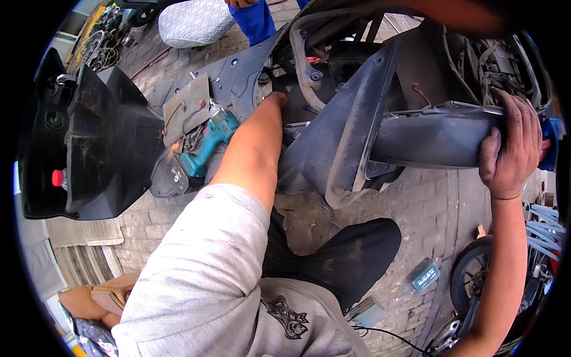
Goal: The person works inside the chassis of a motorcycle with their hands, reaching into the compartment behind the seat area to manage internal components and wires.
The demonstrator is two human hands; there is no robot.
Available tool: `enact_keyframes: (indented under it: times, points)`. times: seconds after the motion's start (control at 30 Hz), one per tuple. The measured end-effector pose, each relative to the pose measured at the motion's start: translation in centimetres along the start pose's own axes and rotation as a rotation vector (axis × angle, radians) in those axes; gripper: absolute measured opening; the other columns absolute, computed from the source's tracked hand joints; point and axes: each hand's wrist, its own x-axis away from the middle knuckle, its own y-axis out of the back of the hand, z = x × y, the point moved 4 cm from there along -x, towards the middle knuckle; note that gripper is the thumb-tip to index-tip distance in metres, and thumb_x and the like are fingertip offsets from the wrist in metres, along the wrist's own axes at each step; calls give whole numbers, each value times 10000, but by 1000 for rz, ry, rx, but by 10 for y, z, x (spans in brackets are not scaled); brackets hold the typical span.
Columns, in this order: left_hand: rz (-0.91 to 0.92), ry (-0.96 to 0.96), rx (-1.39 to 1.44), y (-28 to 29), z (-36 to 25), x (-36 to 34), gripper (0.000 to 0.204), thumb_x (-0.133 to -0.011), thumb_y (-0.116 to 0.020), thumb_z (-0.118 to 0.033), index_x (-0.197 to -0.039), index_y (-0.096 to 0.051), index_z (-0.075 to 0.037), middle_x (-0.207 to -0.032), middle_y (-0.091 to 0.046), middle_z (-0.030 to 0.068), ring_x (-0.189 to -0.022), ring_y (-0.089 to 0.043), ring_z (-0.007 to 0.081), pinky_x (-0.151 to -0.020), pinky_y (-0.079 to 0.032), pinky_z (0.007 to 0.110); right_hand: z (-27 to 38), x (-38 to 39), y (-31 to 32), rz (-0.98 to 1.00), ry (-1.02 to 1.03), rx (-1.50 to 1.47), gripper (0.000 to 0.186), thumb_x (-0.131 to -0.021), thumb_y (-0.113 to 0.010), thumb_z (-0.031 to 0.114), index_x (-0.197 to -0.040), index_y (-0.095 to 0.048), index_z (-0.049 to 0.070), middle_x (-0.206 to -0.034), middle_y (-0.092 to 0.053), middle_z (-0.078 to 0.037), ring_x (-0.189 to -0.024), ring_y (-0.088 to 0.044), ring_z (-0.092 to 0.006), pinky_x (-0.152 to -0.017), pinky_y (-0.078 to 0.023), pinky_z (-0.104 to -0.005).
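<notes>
A scooter with its seat area opened up lies across my view. My left hand (pixel 275 100) reaches into the opening behind the footboard (pixel 229 74); its fingers are hidden inside the body. On the right, my right hand (pixel 513 140) holds the end of a long dark side panel (pixel 434 138), thumb on the outer face and fingers over the top edge. The panel runs along the scooter's side beside a dusty triangular cover (pixel 351 119). Near my left forearm, a teal cordless driver (pixel 211 140) rests on the footboard, next to a flat grey-brown plate (pixel 187 110).
The black front shield (pixel 110 137) stands at the left. A patterned seat (pixel 195 24) and another person's blue trouser leg (pixel 253 22) are at the far side. A teal box (pixel 425 275) lies on the paving, near a wheel (pixel 473 276). Tangled cables (pixel 102 44) lie far left.
</notes>
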Motion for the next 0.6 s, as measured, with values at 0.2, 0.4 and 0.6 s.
enact_keyframes:
  times: [0.2,0.4,0.6]
  points:
    - [-7,0,8,0,-2,1,387,-1018,-482,-221,-1252,-726,-32,-1381,-679,178,-1279,-657,343,-1060,-520,441,-1,0,0,22,3,-24,552,-806,-527,248,-1295,-680,43,-1212,-693,-162,-1193,-641,-369,-1149,-435,-472]
    - [-33,-8,32,6,-6,2,394,-1019,-470,-223,-1247,-728,-31,-1382,-678,181,-1286,-652,347,-1073,-512,445,2,0,-1,30,-1,-14,568,-800,-518,257,-1300,-668,34,-1215,-685,-178,-1210,-626,-398,-1161,-417,-496]
    - [-127,34,70,11,-5,-26,402,-1019,-459,-225,-1243,-730,-29,-1383,-677,184,-1294,-647,352,-1086,-504,448,4,-4,0,57,-11,-5,585,-794,-504,274,-1290,-657,3,-1191,-673,-204,-1181,-621,-416,-1157,-408,-506]
